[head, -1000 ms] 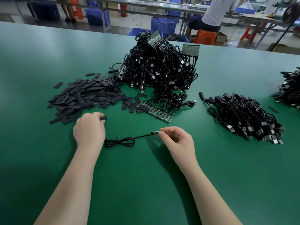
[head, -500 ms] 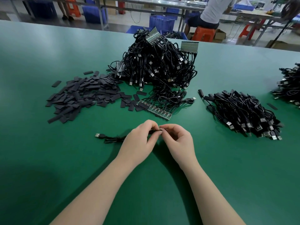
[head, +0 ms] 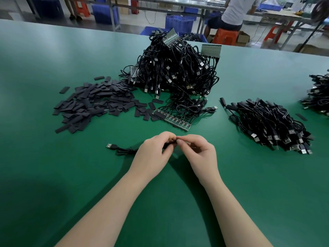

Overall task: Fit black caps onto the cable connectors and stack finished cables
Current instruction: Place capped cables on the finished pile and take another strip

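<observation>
One black cable (head: 122,150) lies on the green table (head: 53,175), its USB plug (head: 110,145) pointing left. My left hand (head: 153,154) and my right hand (head: 199,154) meet fingertip to fingertip over the cable's other end. Both pinch it there; that end and any cap on it are hidden by my fingers. A loose heap of black caps (head: 90,102) lies to the far left. A tall tangle of cables (head: 176,72) rises behind my hands. A neater stack of cables (head: 270,125) lies to the right.
A strip of small circuit boards (head: 173,120) lies just beyond my hands. Another cable heap (head: 318,93) sits at the right edge. Beyond the table are blue crates (head: 179,24), orange stools and a seated person (head: 235,13).
My left hand came from the left, beside the cap heap, to join my right hand at the cable end. The cable's plug end now lies uncovered on the left.
</observation>
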The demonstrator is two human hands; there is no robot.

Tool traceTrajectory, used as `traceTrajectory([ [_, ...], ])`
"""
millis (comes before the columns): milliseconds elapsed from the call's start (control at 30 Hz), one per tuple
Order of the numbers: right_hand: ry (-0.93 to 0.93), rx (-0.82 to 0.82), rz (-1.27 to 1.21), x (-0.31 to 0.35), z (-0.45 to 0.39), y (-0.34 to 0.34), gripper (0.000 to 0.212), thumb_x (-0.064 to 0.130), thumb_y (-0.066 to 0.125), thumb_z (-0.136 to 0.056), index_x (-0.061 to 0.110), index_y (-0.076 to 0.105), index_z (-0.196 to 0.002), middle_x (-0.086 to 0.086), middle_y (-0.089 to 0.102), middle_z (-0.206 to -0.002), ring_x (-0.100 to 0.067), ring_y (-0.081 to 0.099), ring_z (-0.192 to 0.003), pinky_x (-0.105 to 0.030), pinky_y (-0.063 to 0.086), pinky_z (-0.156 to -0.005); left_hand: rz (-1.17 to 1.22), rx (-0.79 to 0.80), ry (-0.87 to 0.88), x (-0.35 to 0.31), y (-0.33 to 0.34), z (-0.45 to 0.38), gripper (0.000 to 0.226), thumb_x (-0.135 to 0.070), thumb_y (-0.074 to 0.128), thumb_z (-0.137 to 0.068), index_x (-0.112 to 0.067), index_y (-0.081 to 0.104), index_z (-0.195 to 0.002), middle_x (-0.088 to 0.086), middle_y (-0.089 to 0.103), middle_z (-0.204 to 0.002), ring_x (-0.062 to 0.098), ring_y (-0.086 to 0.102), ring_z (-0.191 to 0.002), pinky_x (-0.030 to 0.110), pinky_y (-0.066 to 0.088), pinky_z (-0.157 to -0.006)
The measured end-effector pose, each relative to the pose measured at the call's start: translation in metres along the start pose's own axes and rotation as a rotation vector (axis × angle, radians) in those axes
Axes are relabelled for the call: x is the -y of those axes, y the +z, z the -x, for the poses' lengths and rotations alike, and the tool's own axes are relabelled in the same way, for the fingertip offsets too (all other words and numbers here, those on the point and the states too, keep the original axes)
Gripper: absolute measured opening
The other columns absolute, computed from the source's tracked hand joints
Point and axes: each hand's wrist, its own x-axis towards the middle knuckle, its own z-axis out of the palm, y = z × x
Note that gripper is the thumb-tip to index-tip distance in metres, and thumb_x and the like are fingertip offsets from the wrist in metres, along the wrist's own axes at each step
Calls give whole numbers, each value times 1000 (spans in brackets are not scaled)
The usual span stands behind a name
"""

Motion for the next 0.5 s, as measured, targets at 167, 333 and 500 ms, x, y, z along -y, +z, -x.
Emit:
traceTrajectory([
  [167, 47, 4, 36, -1, 0, 0, 21, 12, 80, -81, 33, 77, -84, 8, 74, -81, -7, 66, -74, -15, 50, -69, 15, 6, -19, 2, 1, -1, 18, -18, 62, -92, -31, 61, -105, -20, 65, -93, -3, 60, -93, 19, 49, -81],
  [333, -2, -76, 28, 2, 1, 0, 24, 10, 73, -87, 32, 71, -79, 12, 71, -81, -6, 65, -76, -17, 49, -70, 49, 12, -73, 1, 1, 1, 32, -22, 62, -93, -39, 50, -116, -25, 61, -92, -17, 55, -93, 2, 41, -78],
  [500, 48, -209, -66, 5, -1, -6, 22, 14, 69, -91, 31, 68, -77, 6, 69, -76, -12, 63, -71, -20, 52, -67, 60, -100, -95, -1, 2, -1, 26, -25, 62, -92, -36, 55, -115, -24, 61, -99, 0, 59, -95, 18, 47, -84],
])
